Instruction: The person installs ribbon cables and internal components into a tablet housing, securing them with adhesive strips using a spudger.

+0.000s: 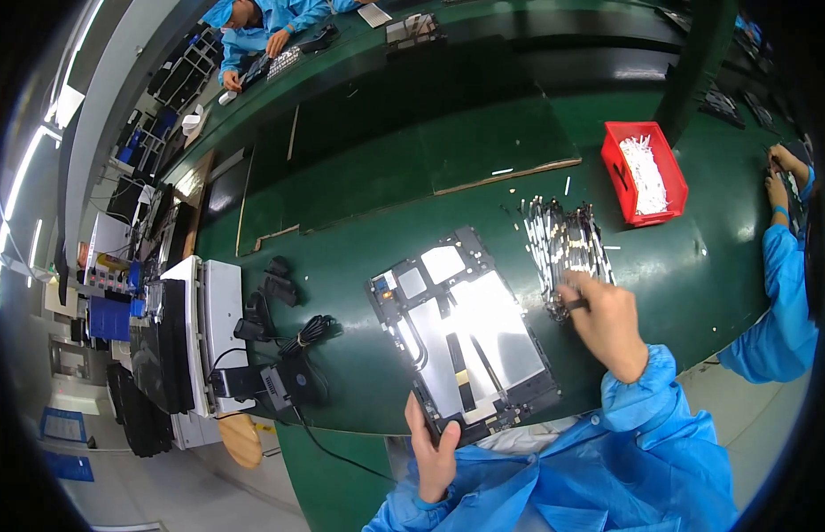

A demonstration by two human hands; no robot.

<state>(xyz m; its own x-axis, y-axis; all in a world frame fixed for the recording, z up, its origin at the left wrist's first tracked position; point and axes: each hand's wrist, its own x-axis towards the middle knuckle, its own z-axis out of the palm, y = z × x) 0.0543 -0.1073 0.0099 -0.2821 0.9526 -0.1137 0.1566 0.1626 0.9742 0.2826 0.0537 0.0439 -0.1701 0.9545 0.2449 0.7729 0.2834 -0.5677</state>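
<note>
An opened tablet (441,341) with bare silver battery plates and a black frame lies tilted over the near edge of the green bench. My left hand (433,449) grips its lower left corner, thumb on top and fingers at the side. To its right is a loose pile of thin black-and-white flex cables (554,244). My right hand (605,321), a black band round one finger, reaches the pile's near end with curled, pinched fingers. Whatever is between those fingertips is hidden.
A red bin (674,182) of white strips stands behind the pile. Black adapters and coiled cables (302,355) lie left, beside white equipment (222,310). A co-worker's arms (776,275) are at right; another person (271,35) works at the far left. A green post (696,71) rises behind.
</note>
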